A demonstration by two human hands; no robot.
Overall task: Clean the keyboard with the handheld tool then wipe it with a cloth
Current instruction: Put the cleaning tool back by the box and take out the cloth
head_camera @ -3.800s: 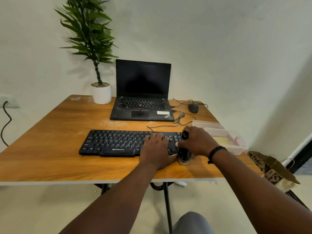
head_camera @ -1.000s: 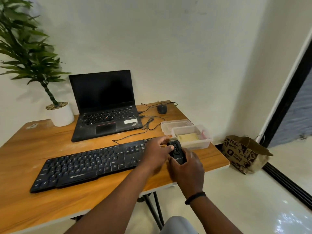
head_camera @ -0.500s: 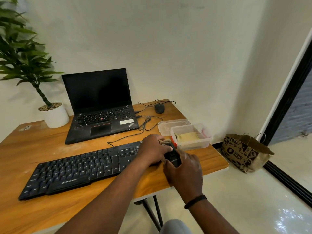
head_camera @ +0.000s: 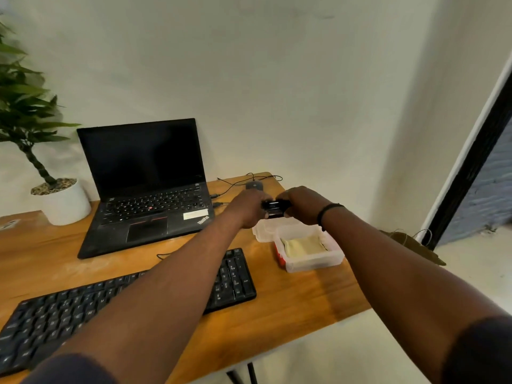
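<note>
While I watch, left hand [head_camera: 250,209] and right hand [head_camera: 300,202] both curl grip round handheld tool [head_camera: 274,209], above tub lid at 1 o'clock from keyboard [head_camera: 232,275]; slip risks drop onto cloth [head_camera: 303,246].

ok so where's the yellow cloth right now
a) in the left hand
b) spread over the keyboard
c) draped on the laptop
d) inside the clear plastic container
d: the yellow cloth lies folded inside the clear plastic container to the right of the keyboard, while the left hand and right hand both hold the black handheld tool above the table.
</note>
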